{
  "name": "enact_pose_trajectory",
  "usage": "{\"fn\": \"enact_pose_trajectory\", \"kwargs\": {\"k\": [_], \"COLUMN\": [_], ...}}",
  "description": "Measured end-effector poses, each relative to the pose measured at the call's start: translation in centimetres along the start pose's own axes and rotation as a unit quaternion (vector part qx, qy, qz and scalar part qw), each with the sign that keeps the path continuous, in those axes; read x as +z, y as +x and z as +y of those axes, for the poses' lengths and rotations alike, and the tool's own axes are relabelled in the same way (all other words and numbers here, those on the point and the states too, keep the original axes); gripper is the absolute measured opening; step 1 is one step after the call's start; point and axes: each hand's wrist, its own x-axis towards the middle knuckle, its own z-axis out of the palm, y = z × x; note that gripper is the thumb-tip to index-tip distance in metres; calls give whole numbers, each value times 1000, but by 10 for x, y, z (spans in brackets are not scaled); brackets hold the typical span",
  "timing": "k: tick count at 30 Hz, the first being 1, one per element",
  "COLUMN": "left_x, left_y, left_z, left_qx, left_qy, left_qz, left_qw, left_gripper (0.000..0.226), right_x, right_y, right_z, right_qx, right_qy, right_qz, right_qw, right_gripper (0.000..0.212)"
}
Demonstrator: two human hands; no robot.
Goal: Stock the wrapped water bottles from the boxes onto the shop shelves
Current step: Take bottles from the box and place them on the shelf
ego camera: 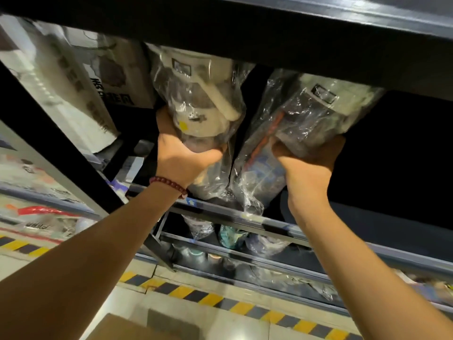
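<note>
Your left hand (182, 155) grips one wrapped bottle (196, 104) and your right hand (308, 163) grips another wrapped bottle (308, 114), both held side by side just under the dark shelf (269, 38)

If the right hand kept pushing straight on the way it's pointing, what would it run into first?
Apparently nothing soon. The right hand grips a wrapped bottle and points into the dark shelf bay under the black shelf board. That space looks free as far as the picture shows, though its depth is too dark to judge.
</note>
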Motion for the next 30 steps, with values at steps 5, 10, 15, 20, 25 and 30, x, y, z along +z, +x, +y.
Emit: {"fn": "enact_pose_trajectory", "kwargs": {"k": [5, 10, 15, 20, 25, 30], "left_x": [-17, -29, -37, -33, -28, -24], "left_y": [-16, -24, -30, -40, -35, -18], "left_z": [3, 4, 9, -2, -8, -9], "left_qx": [-27, -23, -62, -70, -74, -95], "left_qy": [-41, -17, -2, 44, 67, 116], "left_qz": [-21, -76, -97, -81, -78, -85], "left_qw": [999, 997, 993, 993, 992, 985], "left_gripper": [113, 113, 116, 105, 64, 62], "right_x": [8, 2, -6, -20, -20, -3], "right_y": [-13, -28, -21, -22, -24, -7], "right_z": [11, 19, 25, 38, 50, 46], "right_qx": [-202, -321, -240, -181, -188, -179], "right_qy": [-118, -136, -173, -273, -306, -333], "right_qz": [14, -40, -103, -150, -95, -76], "right_qw": [972, 936, 950, 933, 928, 922], "right_gripper": [41, 43, 74, 63, 51, 45]}}
